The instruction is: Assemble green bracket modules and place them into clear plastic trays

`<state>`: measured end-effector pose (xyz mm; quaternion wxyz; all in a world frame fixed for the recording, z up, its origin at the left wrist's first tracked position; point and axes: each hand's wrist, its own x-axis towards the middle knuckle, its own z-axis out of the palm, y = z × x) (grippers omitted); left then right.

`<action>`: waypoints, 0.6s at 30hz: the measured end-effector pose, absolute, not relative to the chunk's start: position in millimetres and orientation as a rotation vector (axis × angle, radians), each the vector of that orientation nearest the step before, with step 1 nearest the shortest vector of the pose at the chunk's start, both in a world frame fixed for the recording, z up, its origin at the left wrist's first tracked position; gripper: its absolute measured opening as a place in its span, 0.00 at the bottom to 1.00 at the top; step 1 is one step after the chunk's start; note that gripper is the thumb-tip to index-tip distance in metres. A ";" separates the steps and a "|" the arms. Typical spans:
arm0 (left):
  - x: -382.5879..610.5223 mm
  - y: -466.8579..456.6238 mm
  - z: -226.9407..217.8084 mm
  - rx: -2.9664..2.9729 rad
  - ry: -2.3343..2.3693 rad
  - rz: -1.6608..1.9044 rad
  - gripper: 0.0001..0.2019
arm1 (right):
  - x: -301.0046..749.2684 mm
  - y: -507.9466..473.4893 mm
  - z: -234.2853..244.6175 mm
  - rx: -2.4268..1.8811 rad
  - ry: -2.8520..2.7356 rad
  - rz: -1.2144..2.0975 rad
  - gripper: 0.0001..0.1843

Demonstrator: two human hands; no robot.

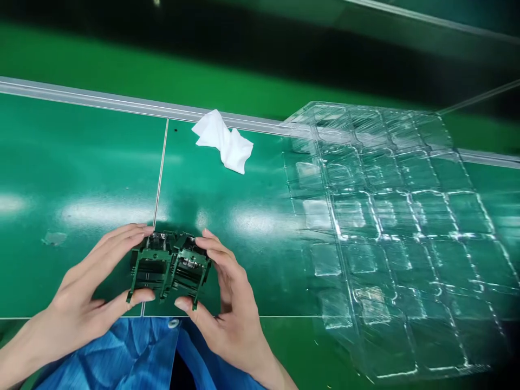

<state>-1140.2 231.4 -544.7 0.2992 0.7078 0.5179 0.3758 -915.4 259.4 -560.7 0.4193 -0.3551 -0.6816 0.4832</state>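
Note:
Two dark green plastic housings with open frames and shiny metal bits stand side by side at the near edge of the bench, touching or nearly so. My left hand (87, 292) grips the left housing (152, 255), fingers at its far side and thumb at its near side. Around the right housing (190, 260) my right hand (227, 298) is closed the same way, thumb low and fingers on top. The right one leans at a slight angle to the left one. Their undersides are hidden.
A clear plastic tray (377, 236) with many square pockets lies on the right, overhanging the bench's near edge. Behind the housings is a crumpled white cloth (233, 149). A metal rail (81, 101) runs along the back of the green bench (101, 157).

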 end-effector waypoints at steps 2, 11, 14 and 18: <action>-1140.3 230.0 -547.0 1.854 1.369 1.017 0.32 | -915.6 259.0 -558.2 -0.891 -1.722 1.216 0.35; -1140.2 228.6 -551.1 1.762 1.370 1.032 0.32 | -915.9 261.6 -546.8 -0.945 -1.773 1.242 0.36; -1139.6 227.2 -550.7 1.762 1.373 1.030 0.32 | -916.5 261.8 -541.6 -0.974 -1.769 1.260 0.35; -1139.2 225.3 -550.0 1.746 1.413 1.019 0.30 | -915.2 262.0 -540.0 -1.004 -1.738 1.294 0.34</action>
